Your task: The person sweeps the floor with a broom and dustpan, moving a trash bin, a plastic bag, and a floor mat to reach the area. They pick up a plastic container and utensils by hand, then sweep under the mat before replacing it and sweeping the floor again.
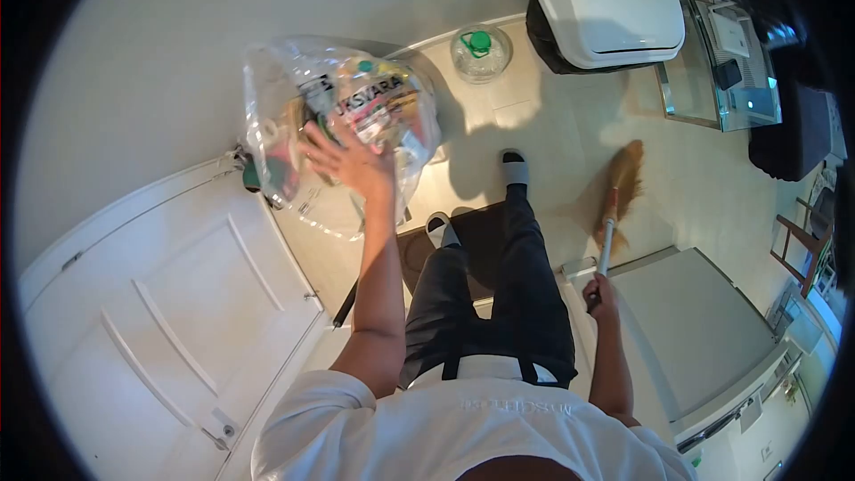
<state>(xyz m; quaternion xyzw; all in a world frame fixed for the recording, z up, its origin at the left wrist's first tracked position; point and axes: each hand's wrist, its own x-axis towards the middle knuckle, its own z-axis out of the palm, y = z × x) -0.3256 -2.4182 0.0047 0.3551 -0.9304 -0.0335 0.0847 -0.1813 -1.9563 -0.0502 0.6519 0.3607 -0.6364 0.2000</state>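
A large clear plastic bag [410, 116] full of mixed packaging and bottles stands against the wall at the upper left. My left hand [352, 160] lies over the near side of the bag with its fingers spread. On the right, my right hand [602, 296] is wrapped around the pale handle of a broom [609, 236]. The broom's brown bristle head [627, 174] points away from me, low over the light floor.
A white-lidded bin [610, 13] and a large clear bottle with a green cap [481, 52] stand along the wall. A dark mat [481, 249] lies under my feet. At left is a white door [169, 321]; at right, a grey-topped cabinet [690, 321] and a glass tank [704, 80].
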